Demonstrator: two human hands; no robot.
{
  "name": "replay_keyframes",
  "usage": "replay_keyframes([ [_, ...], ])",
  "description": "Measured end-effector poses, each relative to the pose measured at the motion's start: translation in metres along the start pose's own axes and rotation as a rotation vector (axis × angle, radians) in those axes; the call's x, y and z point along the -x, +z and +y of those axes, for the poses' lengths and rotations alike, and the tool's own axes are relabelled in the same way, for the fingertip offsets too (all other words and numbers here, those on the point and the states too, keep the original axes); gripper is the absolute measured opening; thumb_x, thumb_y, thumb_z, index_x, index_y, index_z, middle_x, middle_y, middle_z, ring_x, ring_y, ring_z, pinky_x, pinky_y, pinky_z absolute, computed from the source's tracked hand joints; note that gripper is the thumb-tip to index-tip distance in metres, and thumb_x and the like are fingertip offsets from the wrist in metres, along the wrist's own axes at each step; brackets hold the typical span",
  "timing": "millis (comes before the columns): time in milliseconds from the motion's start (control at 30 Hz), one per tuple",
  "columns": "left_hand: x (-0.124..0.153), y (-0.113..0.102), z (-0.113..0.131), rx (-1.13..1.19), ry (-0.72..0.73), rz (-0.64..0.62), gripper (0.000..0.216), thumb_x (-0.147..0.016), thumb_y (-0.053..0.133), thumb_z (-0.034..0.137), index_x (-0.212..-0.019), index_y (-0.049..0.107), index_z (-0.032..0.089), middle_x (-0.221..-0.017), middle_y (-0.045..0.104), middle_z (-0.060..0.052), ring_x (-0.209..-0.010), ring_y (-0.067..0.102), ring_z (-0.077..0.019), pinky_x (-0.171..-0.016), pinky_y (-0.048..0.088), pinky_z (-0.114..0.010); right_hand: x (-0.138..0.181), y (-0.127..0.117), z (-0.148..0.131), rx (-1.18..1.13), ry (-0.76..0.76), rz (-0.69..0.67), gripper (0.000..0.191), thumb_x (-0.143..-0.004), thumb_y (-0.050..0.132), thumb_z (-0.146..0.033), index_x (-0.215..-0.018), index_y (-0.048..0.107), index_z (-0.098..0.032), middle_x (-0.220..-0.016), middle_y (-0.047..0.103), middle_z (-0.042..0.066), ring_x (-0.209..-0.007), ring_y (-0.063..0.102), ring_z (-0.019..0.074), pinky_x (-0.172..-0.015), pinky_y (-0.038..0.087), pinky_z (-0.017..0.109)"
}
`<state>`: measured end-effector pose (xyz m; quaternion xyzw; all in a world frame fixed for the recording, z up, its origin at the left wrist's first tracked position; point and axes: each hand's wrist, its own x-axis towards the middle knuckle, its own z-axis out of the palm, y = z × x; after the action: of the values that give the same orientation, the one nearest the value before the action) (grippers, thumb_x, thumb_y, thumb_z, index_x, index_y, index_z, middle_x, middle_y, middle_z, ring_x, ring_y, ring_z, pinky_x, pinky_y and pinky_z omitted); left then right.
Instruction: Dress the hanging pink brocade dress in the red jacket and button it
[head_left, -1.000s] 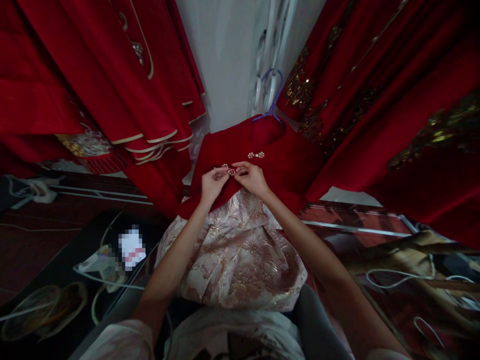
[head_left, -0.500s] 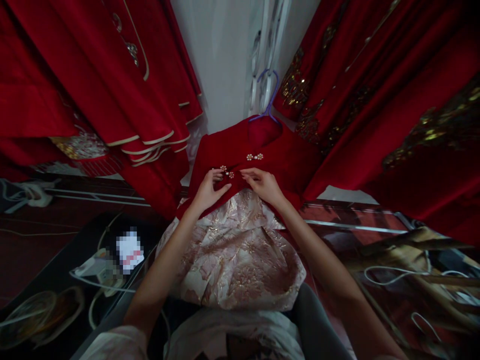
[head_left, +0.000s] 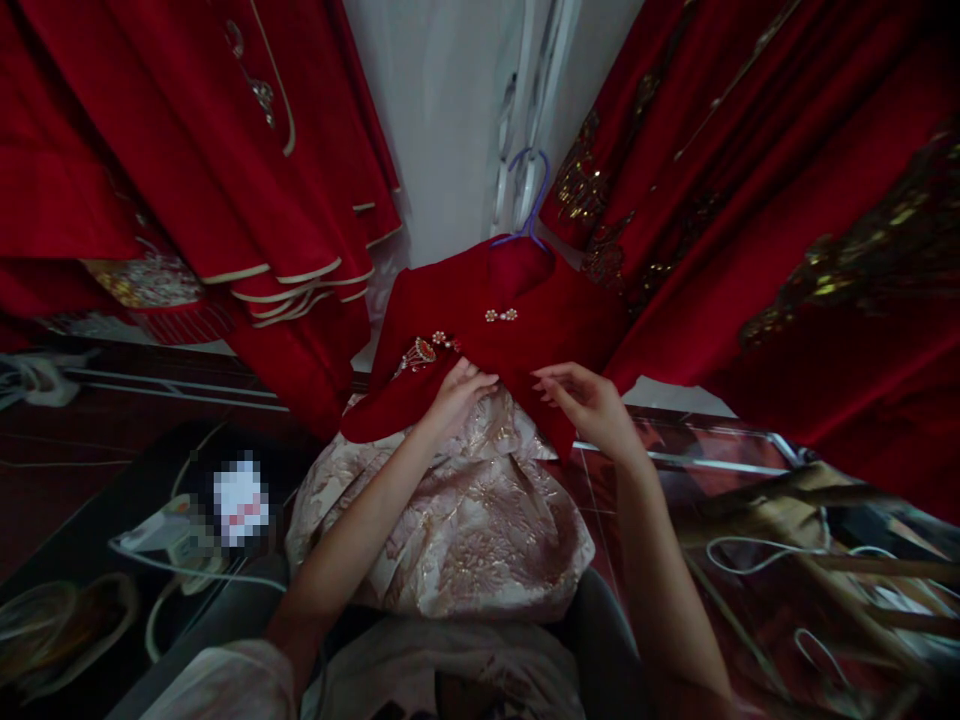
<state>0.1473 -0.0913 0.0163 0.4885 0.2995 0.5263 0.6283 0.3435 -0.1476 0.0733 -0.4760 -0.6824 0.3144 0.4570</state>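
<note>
A red garment on a purple hanger lies over patterned pink-gold cloth on my lap. My left hand pinches the garment's lower front edge near its middle. To the right, my right hand hovers just over the garment, thumb and fingertips close together. Whatever those fingers hold, if anything, is too small to make out. A flower-shaped beaded clasp sits below the neckline. Left of it are a second beaded clasp and a fan-shaped ornament with dangling beads.
Red garments hang on the left and, with gold sequins, on the right. A dark surface at lower left bears a white power adapter with cords and a clear round container. Boards and a white cable lie at right.
My left hand has moved right and down along the garment, uncovering the fan-shaped ornament. My right hand has drawn away to the right and slightly down. The view has shifted a little.
</note>
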Motion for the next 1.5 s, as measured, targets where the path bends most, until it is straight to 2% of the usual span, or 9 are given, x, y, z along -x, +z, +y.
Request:
replay_keyframes([
  [200, 0.028, 0.023, -0.001, -0.538, 0.012, -0.679, 0.041, -0.071, 0.075, 0.036, -0.105, 0.066, 0.016, -0.102, 0.071, -0.006, -0.097, 0.062, -0.0206, -0.088, 0.047, -0.031, 0.004, -0.007, -0.018, -0.100, 0.013, 0.057, 0.023, -0.089, 0.059, -0.035, -0.105, 0.067, -0.021, -0.090, 0.071, 0.004, -0.077, 0.066, 0.0135, -0.073, 0.055, 0.029],
  [300, 0.040, 0.034, -0.007, -0.854, 0.108, -0.759, 0.034, -0.076, 0.071, 0.037, -0.104, 0.066, 0.019, -0.109, 0.070, -0.006, -0.102, 0.061, -0.0219, -0.091, 0.045, -0.031, 0.007, -0.008, -0.020, -0.102, 0.022, 0.069, 0.023, -0.088, 0.060, -0.035, -0.104, 0.067, -0.020, -0.089, 0.070, 0.004, -0.077, 0.066, 0.0132, -0.073, 0.055, 0.028],
  [533, 0.061, 0.036, 0.037, -0.971, -0.154, -0.642, 0.053, -0.098, 0.029, 0.048, -0.064, 0.057, 0.017, -0.042, 0.049, 0.001, -0.048, 0.053, -0.0136, -0.062, 0.045, -0.027, 0.009, -0.002, -0.023, -0.104, 0.056, 0.045, 0.025, -0.089, 0.058, -0.036, -0.106, 0.066, -0.020, -0.089, 0.070, 0.005, -0.072, 0.064, 0.0122, -0.060, 0.052, 0.024],
  [700, 0.069, 0.029, 0.069, -0.561, -0.024, -0.287, 0.038, -0.088, 0.054, 0.052, -0.087, 0.068, 0.016, -0.077, 0.069, -0.004, -0.076, 0.063, -0.0165, -0.077, 0.049, -0.029, 0.007, 0.002, -0.023, -0.108, 0.036, 0.097, 0.025, -0.087, 0.060, -0.035, -0.105, 0.067, -0.020, -0.084, 0.069, 0.004, -0.067, 0.062, 0.0109, -0.058, 0.051, 0.023],
  [967, 0.050, -0.005, 0.013, 0.209, 0.027, 0.454, 0.033, -0.070, 0.073, 0.036, -0.097, 0.066, 0.017, -0.095, 0.072, -0.003, -0.086, 0.066, -0.0159, -0.080, 0.050, -0.028, 0.007, 0.022, -0.027, -0.081, 0.051, 0.075, 0.025, -0.090, 0.056, -0.037, -0.106, 0.066, -0.021, -0.082, 0.067, 0.003, -0.063, 0.059, 0.0095, -0.050, 0.047, 0.020],
  [1067, 0.043, -0.023, 0.005, 0.100, 0.156, 0.611, 0.027, -0.075, 0.067, 0.035, -0.097, 0.064, 0.019, -0.068, 0.062, 0.004, -0.057, 0.055, -0.0080, -0.057, 0.043, -0.020, 0.007, 0.044, -0.026, -0.117, 0.074, -0.036, 0.025, -0.090, 0.053, -0.038, -0.107, 0.064, -0.022, -0.086, 0.067, 0.003, -0.067, 0.061, 0.0111, -0.051, 0.050, 0.021],
  [1133, 0.042, -0.032, 0.007, -0.062, 0.140, 0.528, 0.023, -0.077, 0.064, 0.034, -0.095, 0.064, 0.020, -0.058, 0.054, 0.006, -0.048, 0.047, -0.0071, -0.048, 0.035, -0.019, 0.007, 0.062, -0.023, -0.104, 0.060, -0.088, 0.025, -0.089, 0.054, -0.037, -0.109, 0.062, -0.023, -0.096, 0.066, 0.005, -0.077, 0.063, 0.0132, -0.054, 0.052, 0.022],
  [1300, 0.044, -0.044, 0.025, -0.580, 0.183, 0.225, 0.013, -0.080, 0.059, 0.027, -0.087, 0.066, 0.018, -0.083, 0.066, -0.003, -0.074, 0.060, -0.0136, -0.068, 0.045, -0.025, 0.007, 0.096, -0.005, 0.219, -0.016, -0.049, 0.031, -0.078, 0.069, -0.031, -0.105, 0.058, -0.022, -0.100, 0.060, 0.006, -0.083, 0.059, 0.0159, -0.069, 0.052, 0.029],
  [1500, 0.039, -0.081, 0.037, -1.235, 0.291, 0.504, 0.022, -0.084, 0.057, 0.029, -0.103, 0.064, 0.020, -0.103, 0.064, -0.009, -0.097, 0.058, -0.0243, -0.091, 0.044, -0.040, 0.011, 0.104, 0.008, 0.406, 0.081, -0.098, 0.031, -0.078, 0.067, -0.029, -0.106, 0.056, -0.021, -0.092, 0.057, 0.004, -0.071, 0.055, 0.0141, -0.066, 0.046, 0.029],
])
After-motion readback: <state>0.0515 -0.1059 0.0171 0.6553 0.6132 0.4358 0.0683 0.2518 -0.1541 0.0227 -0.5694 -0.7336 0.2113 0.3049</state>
